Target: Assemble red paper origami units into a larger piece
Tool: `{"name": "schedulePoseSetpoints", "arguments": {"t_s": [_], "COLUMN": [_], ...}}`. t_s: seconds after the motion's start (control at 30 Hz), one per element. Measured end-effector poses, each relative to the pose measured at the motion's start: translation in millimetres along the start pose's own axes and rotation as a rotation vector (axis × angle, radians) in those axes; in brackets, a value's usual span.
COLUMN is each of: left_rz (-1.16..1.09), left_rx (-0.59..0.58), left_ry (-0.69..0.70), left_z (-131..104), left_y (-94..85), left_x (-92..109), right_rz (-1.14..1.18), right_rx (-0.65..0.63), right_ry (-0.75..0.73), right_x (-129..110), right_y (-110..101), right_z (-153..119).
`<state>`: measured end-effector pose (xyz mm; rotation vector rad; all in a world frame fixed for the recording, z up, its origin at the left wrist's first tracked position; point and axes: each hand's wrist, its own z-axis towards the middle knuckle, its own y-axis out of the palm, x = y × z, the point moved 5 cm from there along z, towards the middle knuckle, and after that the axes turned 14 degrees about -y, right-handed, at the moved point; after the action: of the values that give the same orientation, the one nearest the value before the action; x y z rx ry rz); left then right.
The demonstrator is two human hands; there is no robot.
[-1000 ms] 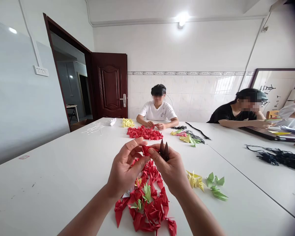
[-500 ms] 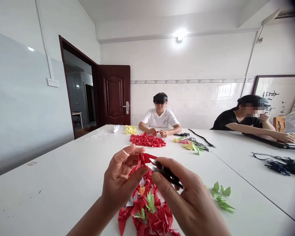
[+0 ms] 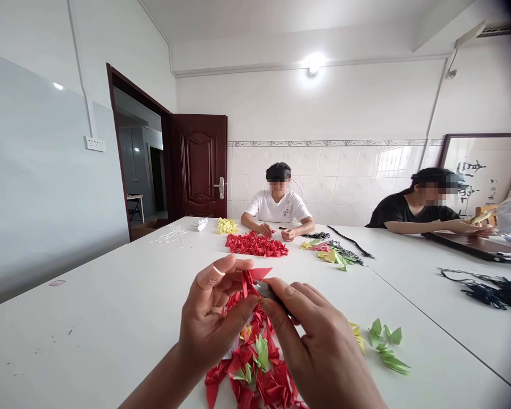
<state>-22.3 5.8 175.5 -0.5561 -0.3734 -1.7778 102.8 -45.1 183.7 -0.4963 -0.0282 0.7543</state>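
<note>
My left hand (image 3: 215,304) pinches a red folded paper crane (image 3: 250,279) between thumb and fingers above the table, and a whitish band circles one finger. In my right hand (image 3: 319,326) is a pair of small thread snips (image 3: 272,296) with dark handles and silvery blades. Their blades are together at the crane's right side; whether paper lies between them I cannot tell. Beneath both hands spreads a pile of red paper cranes (image 3: 276,378), mixed with a few green, yellow and whitish ones. My forearms and hands hide part of this pile.
Green folded papers (image 3: 383,338) lie right of my right hand. Across the white table (image 3: 123,318) are red cranes (image 3: 258,244), yellow pieces (image 3: 227,226), white strings (image 3: 170,234) and dark cords (image 3: 489,287). One person (image 3: 277,207) sits opposite; another (image 3: 413,207) sits at the right.
The snips' blades, apart before, have come together by the crane, and its red point now juts up to the right. At right, the co-worker's hand has drawn back from the tray's far side.
</note>
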Motion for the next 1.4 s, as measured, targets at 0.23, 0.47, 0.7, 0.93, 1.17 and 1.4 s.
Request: {"name": "schedulePoseSetpoints", "arguments": {"t_s": [0.23,0.47,0.7,0.93,1.17,1.4], "left_rz": [-0.022,-0.017,-0.019,-0.023,0.002,0.081], "left_rx": [-0.016,-0.008,-0.005,0.002,0.016,0.041], "left_ry": [0.015,0.013,0.004,0.001,0.033,0.057], "left_z": [1,-1,-3,-3,-2,3], "left_y": [0.9,0.8,-0.3,-0.6,-2.3,-2.7], "left_x": [3,5,5,4,10,6], "right_rz": [-0.013,-0.075,-0.107,-0.099,-0.044,0.112], "right_rx": [-0.008,0.010,0.023,0.030,0.039,0.136], "right_ry": [-0.016,-0.080,-0.109,-0.126,-0.082,0.200], "right_x": [-1,-6,-9,-10,-10,11], "right_y": [0,-2,-3,-3,-4,-19], "right_z": [-1,0,-1,-1,-3,0]}}
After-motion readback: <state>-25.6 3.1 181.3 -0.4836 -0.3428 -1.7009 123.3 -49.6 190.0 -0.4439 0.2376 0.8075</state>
